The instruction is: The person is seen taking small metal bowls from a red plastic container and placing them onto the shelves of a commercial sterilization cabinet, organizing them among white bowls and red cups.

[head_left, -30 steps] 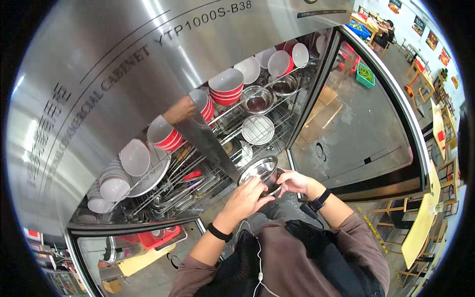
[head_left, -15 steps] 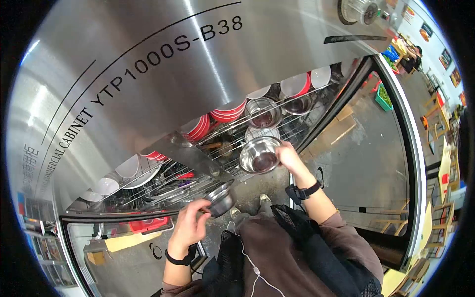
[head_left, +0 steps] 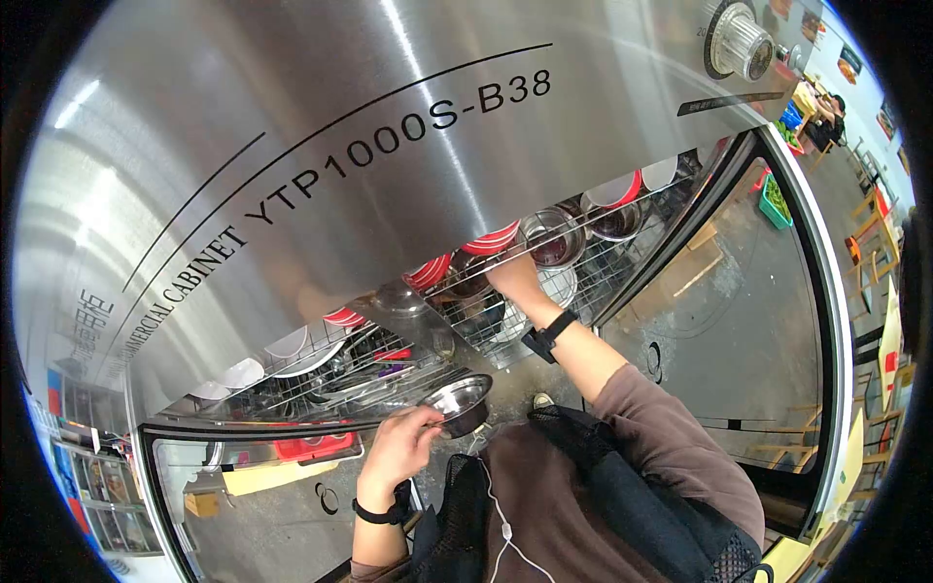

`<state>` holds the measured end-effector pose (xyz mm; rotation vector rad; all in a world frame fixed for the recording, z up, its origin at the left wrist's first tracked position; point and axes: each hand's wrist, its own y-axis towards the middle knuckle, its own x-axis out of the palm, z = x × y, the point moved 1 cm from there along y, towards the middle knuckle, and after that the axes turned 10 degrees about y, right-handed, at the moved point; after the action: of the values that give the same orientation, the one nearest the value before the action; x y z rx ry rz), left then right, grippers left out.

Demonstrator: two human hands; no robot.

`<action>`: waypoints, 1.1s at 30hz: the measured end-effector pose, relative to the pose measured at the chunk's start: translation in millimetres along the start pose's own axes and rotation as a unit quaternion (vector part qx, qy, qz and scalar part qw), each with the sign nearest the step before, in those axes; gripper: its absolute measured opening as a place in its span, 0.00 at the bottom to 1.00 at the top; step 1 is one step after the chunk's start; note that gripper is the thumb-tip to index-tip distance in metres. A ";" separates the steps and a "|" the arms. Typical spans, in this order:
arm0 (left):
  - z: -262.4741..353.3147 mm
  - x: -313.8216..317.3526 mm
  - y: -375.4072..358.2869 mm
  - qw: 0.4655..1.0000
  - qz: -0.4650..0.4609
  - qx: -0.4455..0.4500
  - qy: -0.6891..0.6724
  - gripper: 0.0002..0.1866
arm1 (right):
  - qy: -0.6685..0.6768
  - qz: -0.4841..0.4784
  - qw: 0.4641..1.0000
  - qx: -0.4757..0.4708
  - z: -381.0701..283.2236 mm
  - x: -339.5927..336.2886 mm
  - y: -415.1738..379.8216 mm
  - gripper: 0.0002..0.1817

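Note:
My left hand (head_left: 400, 447) pinches the rim of a small stainless steel bowl (head_left: 457, 401), held tilted in front of the cabinet opening. Reaching in past the front edge of the wire shelf (head_left: 530, 330), my right hand (head_left: 512, 279) grips the side of another stainless steel bowl (head_left: 470, 284); its fingertips are partly hidden. Beside that hand stands a larger metal bowl (head_left: 554, 238), with a further metal pot (head_left: 614, 222) to its right. Stacked red-and-white bowls (head_left: 491, 239) are just behind.
The steel cabinet front (head_left: 321, 126) overhangs the shelves. Its glass doors stand open, one at the right (head_left: 739, 321) and one at the left (head_left: 262, 496). Utensils (head_left: 389, 374) and white bowls (head_left: 243, 373) fill the left side. Farther off, a person (head_left: 828, 121) sits near a green basket (head_left: 775, 202).
My right hand has carried its metal bowl forward and left into the cabinet. The left hand's bowl has risen slightly and moved right, and the view has shifted.

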<state>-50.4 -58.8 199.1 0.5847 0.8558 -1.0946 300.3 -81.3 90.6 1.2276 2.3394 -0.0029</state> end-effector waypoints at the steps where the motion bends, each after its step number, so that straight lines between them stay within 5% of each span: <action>1: 1.6 0.9 3.3 1.000 -0.010 0.006 -0.004 0.10 | -0.016 0.006 1.000 -0.015 -5.9 1.4 -0.7 0.21; 4: 7.5 3.6 14.7 0.999 -0.027 0.029 -0.010 0.09 | -0.029 0.045 0.996 -0.078 33.9 27.6 8.7 0.18; 7: 11.9 8.0 27.0 0.998 -0.023 0.056 -0.008 0.08 | -0.054 0.000 0.998 -0.016 25.3 13.8 4.3 0.19; 8: 14.3 9.6 31.6 0.998 -0.023 0.060 -0.010 0.08 | -0.098 0.003 0.992 -0.081 46.3 19.3 9.4 0.16; 11: 25.6 14.1 46.7 0.996 -0.007 0.091 -0.012 0.07 | -0.064 0.002 0.998 -0.010 19.2 -17.3 -3.5 0.13; 15: 40.0 24.8 70.1 0.988 0.029 0.149 -0.001 0.08 | 0.005 -0.031 1.000 0.000 -13.6 -84.0 -28.1 0.23; 19: 46.4 37.0 95.5 0.968 0.059 0.216 0.112 0.13 | 0.182 -0.337 0.897 0.222 -3.1 -128.1 -40.5 0.25; 21: 46.4 45.3 108.1 0.959 0.056 0.238 0.143 0.14 | 0.143 -0.369 0.910 0.123 1.2 -133.2 -44.4 0.21; 28: 75.3 39.5 113.2 0.932 0.213 0.246 0.158 0.13 | 0.136 -0.121 0.983 0.033 19.8 -109.1 -28.6 0.11; 33: -8.5 36.7 49.7 0.964 0.100 0.084 0.231 0.12 | 0.047 -0.035 0.998 0.010 31.9 -67.0 -5.7 0.09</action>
<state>0.9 -53.1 164.0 1.0743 1.0826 -0.8620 341.0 -143.5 89.8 1.1787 2.4669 0.0085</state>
